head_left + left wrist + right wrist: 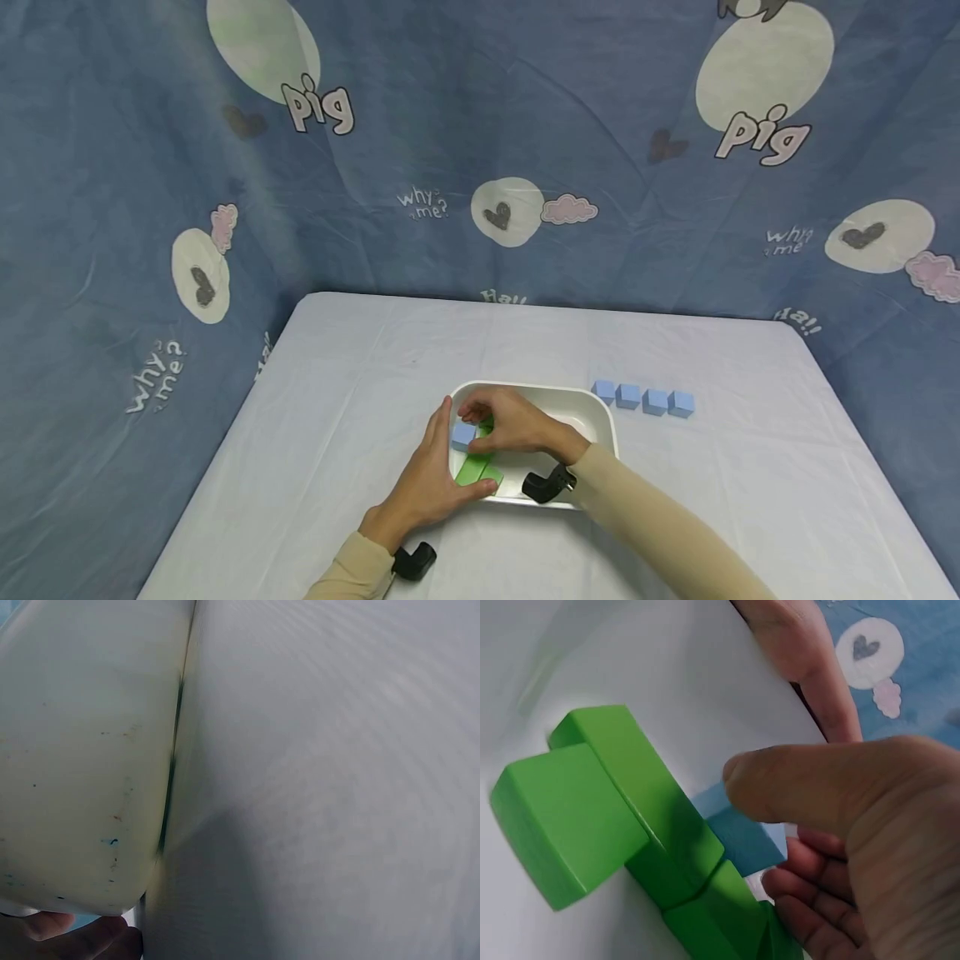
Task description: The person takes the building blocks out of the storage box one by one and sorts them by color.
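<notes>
A white tray (558, 400) holds green blocks (472, 469) along its left end. Among them is a light blue cube (462, 436), beside the long green block (656, 784). My right hand (517, 423) reaches in and pinches this cube, thumb on the near side and curled fingers beyond. My left hand (431, 479) rests against the tray's near left corner, its fingers straight along the left side and its thumb by the front rim. In the left wrist view, the tray's outer wall (82, 765) hides most of that hand.
Several more blue cubes (654, 402) stand in a row on the white tablecloth (360, 375), just right of the tray's far corner. A blue printed curtain (420, 267) hangs behind the table and at its sides. Each wrist carries a black camera (414, 561).
</notes>
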The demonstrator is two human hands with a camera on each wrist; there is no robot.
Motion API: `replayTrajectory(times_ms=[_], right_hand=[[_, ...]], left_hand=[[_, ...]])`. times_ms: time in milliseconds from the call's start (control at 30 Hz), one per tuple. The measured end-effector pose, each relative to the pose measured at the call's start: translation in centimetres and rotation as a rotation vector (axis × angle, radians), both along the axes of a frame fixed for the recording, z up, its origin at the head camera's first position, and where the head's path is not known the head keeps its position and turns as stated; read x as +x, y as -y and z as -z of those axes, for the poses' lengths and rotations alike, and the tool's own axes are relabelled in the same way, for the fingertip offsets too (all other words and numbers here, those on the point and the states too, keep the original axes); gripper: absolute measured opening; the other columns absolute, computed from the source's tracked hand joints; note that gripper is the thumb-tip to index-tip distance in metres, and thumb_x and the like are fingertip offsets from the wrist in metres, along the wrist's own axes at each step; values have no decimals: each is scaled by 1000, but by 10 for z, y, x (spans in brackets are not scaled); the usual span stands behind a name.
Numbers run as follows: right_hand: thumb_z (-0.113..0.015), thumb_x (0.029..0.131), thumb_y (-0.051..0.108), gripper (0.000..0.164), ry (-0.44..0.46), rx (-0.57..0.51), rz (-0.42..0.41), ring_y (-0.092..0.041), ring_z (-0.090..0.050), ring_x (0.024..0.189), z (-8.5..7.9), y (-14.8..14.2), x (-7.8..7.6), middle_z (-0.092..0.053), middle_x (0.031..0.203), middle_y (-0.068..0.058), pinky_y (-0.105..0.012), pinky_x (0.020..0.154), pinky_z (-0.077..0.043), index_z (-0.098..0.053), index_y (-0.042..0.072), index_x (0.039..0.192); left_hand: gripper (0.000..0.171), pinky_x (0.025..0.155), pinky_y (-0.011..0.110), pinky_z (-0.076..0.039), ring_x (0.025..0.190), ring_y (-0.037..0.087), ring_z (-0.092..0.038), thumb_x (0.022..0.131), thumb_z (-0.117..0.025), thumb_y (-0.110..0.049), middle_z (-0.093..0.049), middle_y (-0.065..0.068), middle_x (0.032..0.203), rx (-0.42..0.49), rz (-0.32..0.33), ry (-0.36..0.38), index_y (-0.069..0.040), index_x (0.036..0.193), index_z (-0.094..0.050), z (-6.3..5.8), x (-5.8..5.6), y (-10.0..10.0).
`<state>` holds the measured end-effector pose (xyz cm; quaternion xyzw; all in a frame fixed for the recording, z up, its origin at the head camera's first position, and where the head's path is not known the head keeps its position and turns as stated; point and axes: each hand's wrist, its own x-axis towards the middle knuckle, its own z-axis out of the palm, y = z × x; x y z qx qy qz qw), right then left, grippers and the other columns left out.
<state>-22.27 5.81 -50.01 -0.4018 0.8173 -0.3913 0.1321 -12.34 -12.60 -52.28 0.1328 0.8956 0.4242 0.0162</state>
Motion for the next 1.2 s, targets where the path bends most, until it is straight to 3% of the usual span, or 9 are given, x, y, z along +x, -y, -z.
replayTrajectory(times_ms=[300,533,867,1067,1200], right_hand=[[-89,73,14,38,-104,109,-27,-7,-61,87,-1,5,-1,-71,97,1,-21,81,-50,-73,7,107],[-83,75,12,34,-154,111,-20,-8,-58,85,0,3,-2,-71,97,-1,-21,79,-48,-75,6,107],[-75,73,3,36,4,-40,47,-11,-58,77,-6,-1,-1,-68,88,-5,-24,70,-50,-73,3,109],[-73,74,1,35,64,-88,101,-15,-64,84,-20,-8,0,-69,95,4,-27,77,-53,-72,10,108],[-73,74,1,32,78,-152,110,-13,-66,87,-30,-17,-3,-69,96,6,-40,85,-55,-71,11,105]], left_hand=[[131,107,56,-40,142,40,-38,74,-88,-52,-16,16,167,12,-6,-7,-5,164,-4,-2,-1,-2],[131,107,58,-40,142,42,-36,75,-87,-52,-15,19,166,18,6,-10,-3,163,-3,-4,-2,-3],[130,110,58,-37,146,40,-31,76,-86,-53,-15,17,167,11,-8,25,-5,164,-2,-3,1,-3],[131,109,57,-38,144,41,-35,74,-86,-54,-18,18,166,14,-21,9,-4,163,-5,-2,0,-4],[132,109,57,-38,143,40,-35,73,-86,-56,-18,18,166,15,-24,14,-4,163,-5,-3,0,-3]])
